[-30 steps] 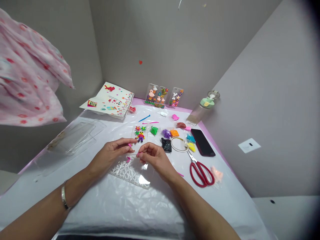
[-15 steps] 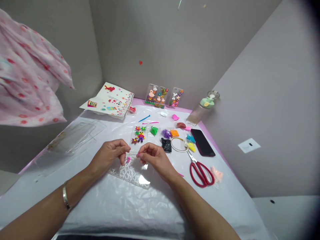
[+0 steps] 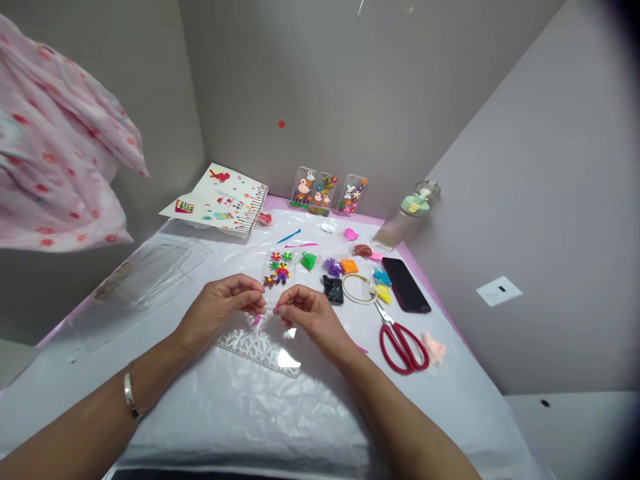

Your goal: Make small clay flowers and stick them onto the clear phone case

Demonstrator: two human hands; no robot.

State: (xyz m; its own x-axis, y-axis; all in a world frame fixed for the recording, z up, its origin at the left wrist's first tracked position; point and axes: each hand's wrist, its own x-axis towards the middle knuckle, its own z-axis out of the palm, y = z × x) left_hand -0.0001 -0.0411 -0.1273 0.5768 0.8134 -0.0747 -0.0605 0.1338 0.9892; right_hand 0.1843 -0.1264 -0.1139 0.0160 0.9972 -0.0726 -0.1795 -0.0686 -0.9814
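My right hand (image 3: 307, 317) pinches a tiny bit of pink clay (image 3: 276, 309) between thumb and forefinger. My left hand (image 3: 233, 300) faces it a short way off, thumb and fingertips pressed together; whatever they hold is too small to make out. Below both hands lies a clear patterned plastic sheet (image 3: 255, 353), with a small pink clay piece (image 3: 257, 321) near its upper edge. Just beyond my fingers, a clear phone case (image 3: 291, 260) carries clay flowers and a clay figure (image 3: 283, 274) in red, yellow and purple.
Right of my hands are red-handled scissors (image 3: 404, 350), a tape roll (image 3: 345, 290), wrapped clay lumps (image 3: 332, 267) and a dark phone (image 3: 406, 285). Behind stand decorated cases (image 3: 353, 195) and a bottle (image 3: 395, 228). Clear plastic packaging (image 3: 150, 280) lies left; modelling tools (image 3: 289, 236) lie beyond.
My left hand has shifted slightly right and up, so its fingertips are nearer my right hand. The right hand has barely moved and keeps its pinch on the pink clay.
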